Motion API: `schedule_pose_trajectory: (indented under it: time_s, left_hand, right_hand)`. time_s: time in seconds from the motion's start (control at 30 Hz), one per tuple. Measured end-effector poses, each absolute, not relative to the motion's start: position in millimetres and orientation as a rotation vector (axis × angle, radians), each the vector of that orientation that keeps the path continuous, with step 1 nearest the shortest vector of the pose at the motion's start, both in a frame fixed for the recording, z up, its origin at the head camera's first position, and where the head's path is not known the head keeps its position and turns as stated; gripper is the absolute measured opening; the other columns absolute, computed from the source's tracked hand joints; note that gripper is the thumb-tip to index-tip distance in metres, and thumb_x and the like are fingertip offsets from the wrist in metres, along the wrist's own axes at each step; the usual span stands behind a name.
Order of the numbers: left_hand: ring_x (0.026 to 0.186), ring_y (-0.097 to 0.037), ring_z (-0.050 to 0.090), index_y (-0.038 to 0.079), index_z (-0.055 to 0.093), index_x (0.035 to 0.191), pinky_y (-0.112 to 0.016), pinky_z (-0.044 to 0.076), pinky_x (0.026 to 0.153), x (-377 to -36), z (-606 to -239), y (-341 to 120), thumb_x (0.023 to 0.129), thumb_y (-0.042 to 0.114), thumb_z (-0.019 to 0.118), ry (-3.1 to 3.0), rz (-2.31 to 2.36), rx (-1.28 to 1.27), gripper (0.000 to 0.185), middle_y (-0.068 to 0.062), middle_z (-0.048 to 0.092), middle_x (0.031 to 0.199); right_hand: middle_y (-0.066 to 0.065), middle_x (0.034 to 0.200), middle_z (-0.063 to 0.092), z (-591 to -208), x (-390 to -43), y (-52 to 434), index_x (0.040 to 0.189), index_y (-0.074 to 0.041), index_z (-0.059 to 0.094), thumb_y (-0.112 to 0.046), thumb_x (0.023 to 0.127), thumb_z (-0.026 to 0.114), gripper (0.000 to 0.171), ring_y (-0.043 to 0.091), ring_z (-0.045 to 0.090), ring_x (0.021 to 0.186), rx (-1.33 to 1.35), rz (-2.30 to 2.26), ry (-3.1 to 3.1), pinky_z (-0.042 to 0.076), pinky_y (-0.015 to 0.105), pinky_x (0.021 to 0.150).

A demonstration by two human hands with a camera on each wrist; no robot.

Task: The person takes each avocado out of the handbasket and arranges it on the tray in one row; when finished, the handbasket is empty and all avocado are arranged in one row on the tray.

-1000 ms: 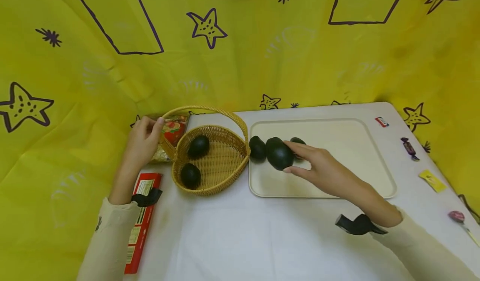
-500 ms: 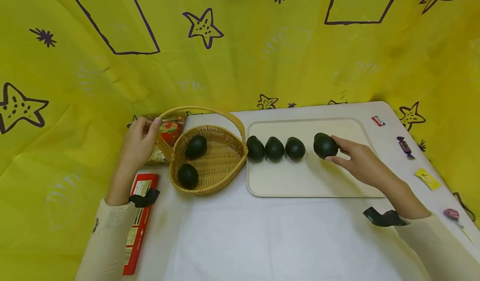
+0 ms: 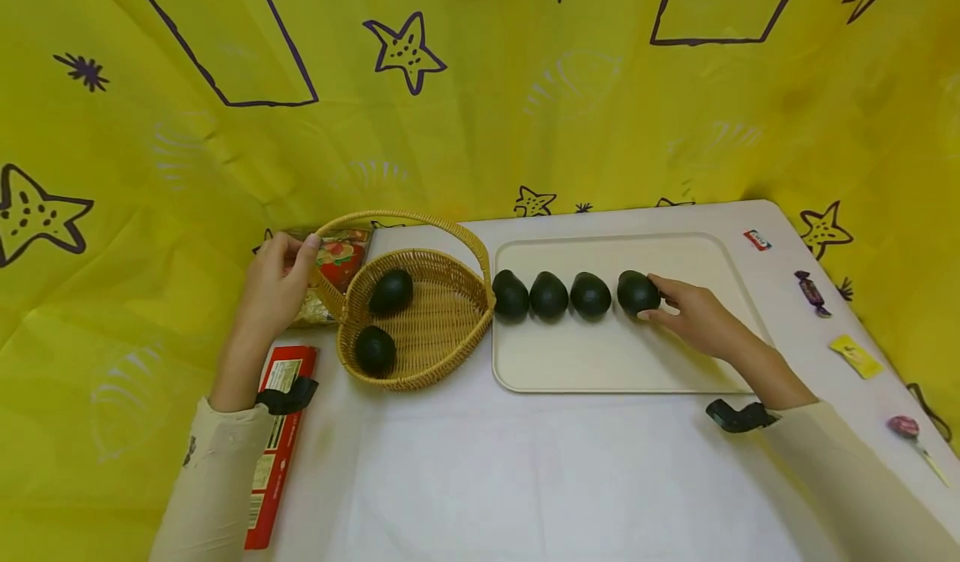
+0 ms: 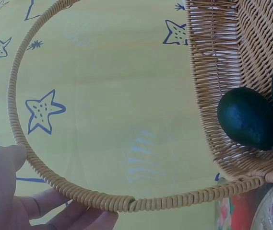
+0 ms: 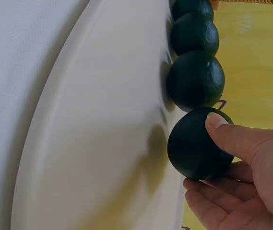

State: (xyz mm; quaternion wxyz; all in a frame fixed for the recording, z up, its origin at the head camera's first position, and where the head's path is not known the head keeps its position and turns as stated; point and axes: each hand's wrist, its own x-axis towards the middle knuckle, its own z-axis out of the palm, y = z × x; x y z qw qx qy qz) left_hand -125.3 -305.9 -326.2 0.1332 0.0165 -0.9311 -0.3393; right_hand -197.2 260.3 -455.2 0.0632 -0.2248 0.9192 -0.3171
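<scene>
Avocado (image 3: 637, 292) moved left, nearer row, right hand (image 3: 693, 316) gripping

Right hand (image 5: 251, 177) holds avocado (image 5: 196, 143) on tray (image 5: 93, 158).

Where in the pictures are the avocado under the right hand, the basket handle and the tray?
avocado (image 3: 637, 292): head view, middle of its dark skin.
basket handle (image 4: 126, 203): left wrist view, lower stretch of the woven hoop.
tray (image 3: 600, 362): head view, bare near part of its floor.
</scene>
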Motion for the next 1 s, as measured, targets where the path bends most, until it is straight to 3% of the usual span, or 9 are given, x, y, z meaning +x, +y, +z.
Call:
schedule_pose_trajectory:
  time_s: [0.67, 1.0]
  left_hand:
    - [0.109, -0.039, 0.05, -0.006, 0.055, 0.116, -0.047, 0.037, 0.089, -125.4, -325.4, -306.0, 0.112, 0.05, 0.041, -2.709, -0.993, 0.054, 0.057, -0.026, 0.053, 0.12]
    - [0.107, -0.038, 0.05, -0.006, 0.055, 0.114, -0.045, 0.037, 0.089, -126.6, -326.4, -306.2, 0.113, 0.049, 0.042, -2.702, -0.985, 0.051, 0.056, -0.025, 0.053, 0.117]
  right_hand:
    - [0.042, 0.152, 0.043, -462.5, -205.0, 250.5, 0.155, 0.014, 0.037, -0.024, 0.102, 0.074, 0.075, 0.063, 0.051, 0.13, -0.664, -0.936, 2.747, 0.044, 0.068, 0.107]
    - [0.039, 0.156, 0.041, -458.1, -205.8, 250.7, 0.157, 0.01, 0.036, -0.026, 0.098, 0.078, 0.081, 0.059, 0.039, 0.143, -0.622, -0.9, 2.734, 0.031, 0.07, 0.116]
